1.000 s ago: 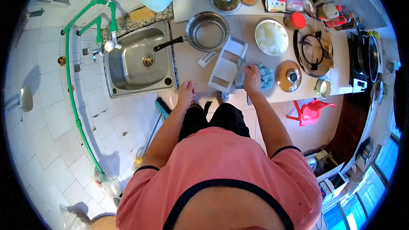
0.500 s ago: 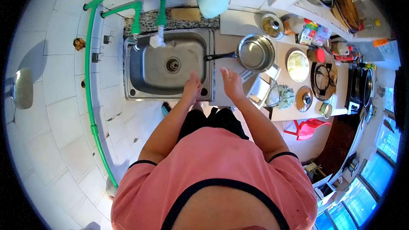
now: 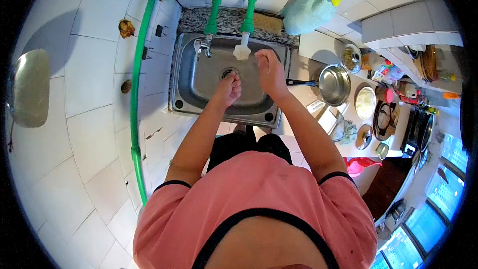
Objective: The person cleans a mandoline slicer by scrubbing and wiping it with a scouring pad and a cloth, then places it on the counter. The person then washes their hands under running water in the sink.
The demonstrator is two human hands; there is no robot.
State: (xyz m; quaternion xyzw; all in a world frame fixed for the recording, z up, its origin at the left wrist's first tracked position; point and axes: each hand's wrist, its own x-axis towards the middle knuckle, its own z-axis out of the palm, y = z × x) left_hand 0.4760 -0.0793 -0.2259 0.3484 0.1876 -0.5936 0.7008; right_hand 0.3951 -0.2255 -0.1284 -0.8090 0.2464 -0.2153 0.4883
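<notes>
My left hand (image 3: pixel 228 89) is over the near part of the steel sink (image 3: pixel 181 82), with its fingers curled into a loose fist. Nothing shows in it. My right hand (image 3: pixel 270 72) is over the right side of the basin, its fingers bent a little and nothing seen in them. Just left of its fingertips hangs the white tap spout (image 3: pixel 242 51) on a green pipe (image 3: pixel 251 7); a gap lies between them. Farther left is a small metal tap (image 3: pixel 204 46). The drain (image 3: pixel 230 73) is partly hidden behind my left hand.
On the counter to the right, a saucepan (image 3: pixel 334 84) points its black handle (image 3: pixel 301 82) at the sink. Beyond it are a plate of pale food (image 3: pixel 365 102), glass lids (image 3: pixel 364 136) and several jars. A bluish jug (image 3: pixel 309 12) with a yellow cap stands behind the sink.
Both hands have moved forward over the basin, the right one from beside the counter. The left fingers have curled in. The view has shifted, so the sink appears farther right.
</notes>
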